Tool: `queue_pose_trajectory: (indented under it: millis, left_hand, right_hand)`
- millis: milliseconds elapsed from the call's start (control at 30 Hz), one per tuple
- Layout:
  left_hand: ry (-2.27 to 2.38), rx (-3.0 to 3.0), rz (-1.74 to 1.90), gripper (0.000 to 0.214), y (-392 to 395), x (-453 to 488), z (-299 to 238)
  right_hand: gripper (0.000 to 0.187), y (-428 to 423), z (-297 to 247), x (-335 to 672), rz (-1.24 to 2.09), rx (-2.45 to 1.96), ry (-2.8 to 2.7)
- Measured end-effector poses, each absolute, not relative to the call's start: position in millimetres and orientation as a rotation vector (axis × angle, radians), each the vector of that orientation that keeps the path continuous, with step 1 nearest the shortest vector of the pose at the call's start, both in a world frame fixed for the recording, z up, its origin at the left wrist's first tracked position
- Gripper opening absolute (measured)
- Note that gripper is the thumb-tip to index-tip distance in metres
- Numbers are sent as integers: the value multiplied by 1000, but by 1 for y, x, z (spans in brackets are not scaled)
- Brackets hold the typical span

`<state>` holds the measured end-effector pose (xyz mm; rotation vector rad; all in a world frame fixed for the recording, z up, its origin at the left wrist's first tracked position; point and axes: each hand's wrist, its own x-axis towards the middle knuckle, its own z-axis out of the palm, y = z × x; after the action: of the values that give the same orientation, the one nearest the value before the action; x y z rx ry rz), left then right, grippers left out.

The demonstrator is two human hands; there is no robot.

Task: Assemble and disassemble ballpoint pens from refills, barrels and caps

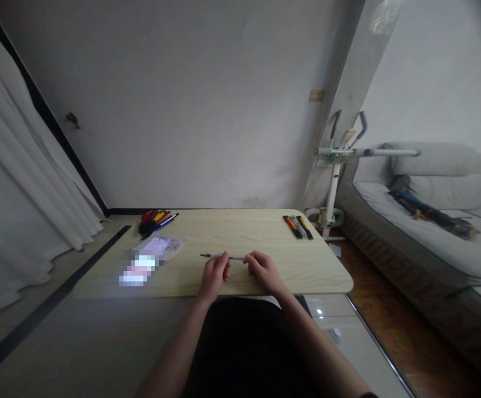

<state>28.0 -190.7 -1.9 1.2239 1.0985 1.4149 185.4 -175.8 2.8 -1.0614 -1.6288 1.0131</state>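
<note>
A slim pen (236,258) with a dark left end and a greyish barrel lies level between my two hands, just above the near part of the table (232,232). My left hand (214,274) is closed around its barrel, with the dark end sticking out to the left. At the other end, my right hand (262,270) pinches the pen between thumb and fingers. The very tip there is hidden by the fingers. Whether the pen is capped is too small to tell.
Several pens and markers (155,222) lie heaped at the back left. A row of several markers (297,227) sits at the back right. A clear plastic bag (174,247) and a blurred-out bright phone-like object (139,271) lie left. Exercise equipment (333,188) and a sofa (439,210) stand right.
</note>
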Motion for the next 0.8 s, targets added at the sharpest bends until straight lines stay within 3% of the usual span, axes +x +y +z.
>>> queue_pose_trajectory:
  millis: [300,800]
  left_hand:
    - [1094,1205,1414,35,-191,28,-2]
    - [1087,1203,1418,35,-191,28,-3]
  right_hand:
    - [45,-177,3,184,1029,-1083,-1615]
    - [34,-177,3,185,999,-1057,-1654]
